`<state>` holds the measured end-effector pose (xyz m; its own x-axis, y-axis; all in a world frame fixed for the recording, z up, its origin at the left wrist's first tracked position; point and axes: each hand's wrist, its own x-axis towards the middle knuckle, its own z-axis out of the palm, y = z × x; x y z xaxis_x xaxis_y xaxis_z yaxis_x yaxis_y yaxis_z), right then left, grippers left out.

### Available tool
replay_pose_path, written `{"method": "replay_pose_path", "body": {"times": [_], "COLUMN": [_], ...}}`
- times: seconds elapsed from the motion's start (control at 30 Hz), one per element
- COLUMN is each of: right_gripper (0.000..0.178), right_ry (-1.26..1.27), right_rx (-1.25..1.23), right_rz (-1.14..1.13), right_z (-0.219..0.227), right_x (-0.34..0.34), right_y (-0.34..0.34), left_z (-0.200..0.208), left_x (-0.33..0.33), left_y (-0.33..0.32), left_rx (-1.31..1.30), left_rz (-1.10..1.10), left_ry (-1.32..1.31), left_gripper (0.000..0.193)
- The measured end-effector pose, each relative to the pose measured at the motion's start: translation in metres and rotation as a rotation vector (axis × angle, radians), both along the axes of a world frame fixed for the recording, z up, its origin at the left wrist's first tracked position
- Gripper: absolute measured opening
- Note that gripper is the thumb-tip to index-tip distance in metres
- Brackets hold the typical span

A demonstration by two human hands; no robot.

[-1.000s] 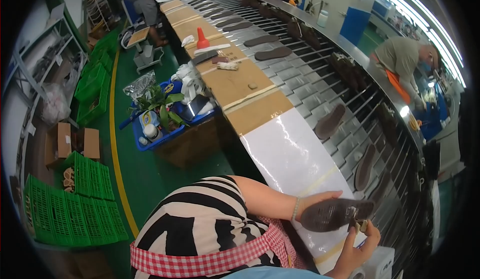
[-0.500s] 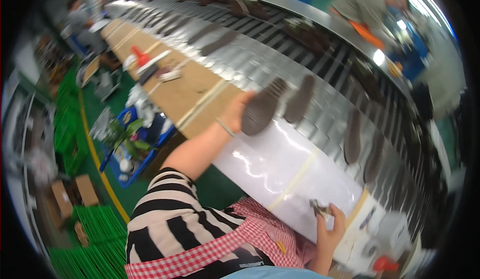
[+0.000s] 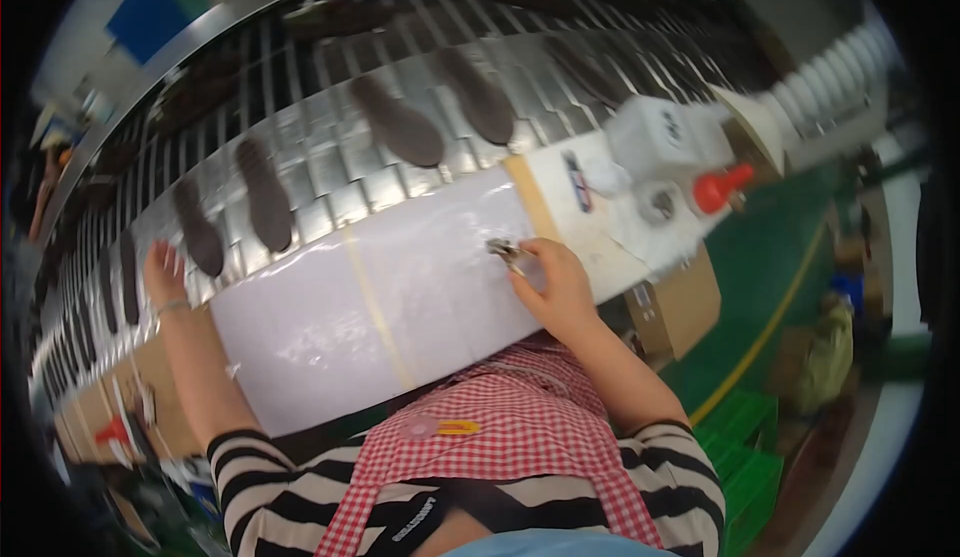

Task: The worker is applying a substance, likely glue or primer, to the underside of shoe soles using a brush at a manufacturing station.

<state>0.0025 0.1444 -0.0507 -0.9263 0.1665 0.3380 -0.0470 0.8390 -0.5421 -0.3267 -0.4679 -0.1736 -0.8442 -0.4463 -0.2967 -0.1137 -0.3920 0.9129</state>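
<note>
**Right hand pinching a little something, left hand out by the shoe soles**

So the right hand (image 3: 562, 292) has its thumb and forefinger closed on a small crumpled-looking thing (image 3: 503, 248), held right at the fingertips over the white sheet (image 3: 300, 332). It's pretty blurry, so it might be a clip or a scrap of something, I honestly can't say which.

The left hand (image 3: 166, 275) is way over on the other side, well apart from the right one. Fingers stretched out, nothing in its grip. Just to the right of those fingers lies a dark shoe sole (image 3: 200, 229) on the metal conveyor (image 3: 328, 179), with a second sole (image 3: 263, 195) a bit further right of the hand.

Out beyond the right hand, on the same conveyor, a third sole (image 3: 396, 124) and a fourth sole (image 3: 474, 97) lie side by side, toes and heels pointing roughly the same way. A yellowish tape strip (image 3: 374, 302) crosses the sheet between the two hands.

Off to the right of the right hand there's a white jug (image 3: 648, 137), and next to it a red bottle (image 3: 720, 189). Lower right of that same hand you've got a cardboard box (image 3: 690, 305), then a green crate (image 3: 742, 472) further down.
</note>
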Motion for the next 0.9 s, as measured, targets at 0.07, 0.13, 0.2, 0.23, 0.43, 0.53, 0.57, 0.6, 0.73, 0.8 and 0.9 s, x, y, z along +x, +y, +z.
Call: {"method": "replay_pose_path", "body": {"times": [0.07, 0.13, 0.2, 0.23, 0.43, 0.53, 0.57, 0.6, 0.73, 0.8, 0.9], "right_gripper": [0.037, 0.036, 0.038, 0.049, 0.056, 0.04, 0.038, 0.036, 0.036, 0.038, 0.04], "right_ry": [0.017, 0.038, -0.013, -0.028, 0.135, 0.284, 0.339, 0.372, 0.219, 0.129, -0.019], "right_rx": [0.047, 0.091, 0.111, 0.126, 0.089, 0.212, 0.245, 0.22, 0.355, 0.354, 0.368], "right_rz": [-0.068, -0.09, -0.085, -0.069, -0.084, -0.34, -0.435, -0.564, -0.834, -0.848, -0.848], "right_z": [0.001, 0.0, -0.007, -0.011, 0.018, 0.038, 0.043, 0.038, 0.022, 0.014, 0.005], "right_x": [0.007, 0.01, 0.013, 0.016, 0.043, 0.071, 0.079, 0.087, 0.12, 0.12, 0.11], "right_y": [0.01, 0.017, 0.026, 0.03, 0.072, 0.146, 0.18, 0.216, 0.358, 0.399, 0.428], "left_z": [0.034, 0.064, 0.091, 0.105, 0.158, 0.194, 0.204, 0.216, 0.263, 0.28, 0.307], "left_x": [0.003, 0.005, 0.009, 0.011, 0.023, 0.044, 0.049, 0.055, 0.086, 0.1, 0.131], "left_y": [0.028, 0.066, 0.116, 0.143, 0.254, 0.312, 0.324, 0.339, 0.415, 0.445, 0.495], "left_rx": [0.022, 0.02, 0.021, 0.004, -0.068, -0.197, -0.272, -0.278, -0.391, -0.493, -0.615], "left_rz": [-0.105, -0.19, -0.268, -0.336, -0.775, -0.864, -0.908, -0.913, -1.073, -1.184, -1.282], "left_ry": [0.058, 0.09, 0.123, 0.137, 0.235, 0.261, 0.285, 0.292, 0.327, 0.348, 0.384], "left_gripper": [0.045, 0.045, 0.046, 0.046, 0.04, 0.038, 0.038, 0.038, 0.037, 0.036, 0.037]}}
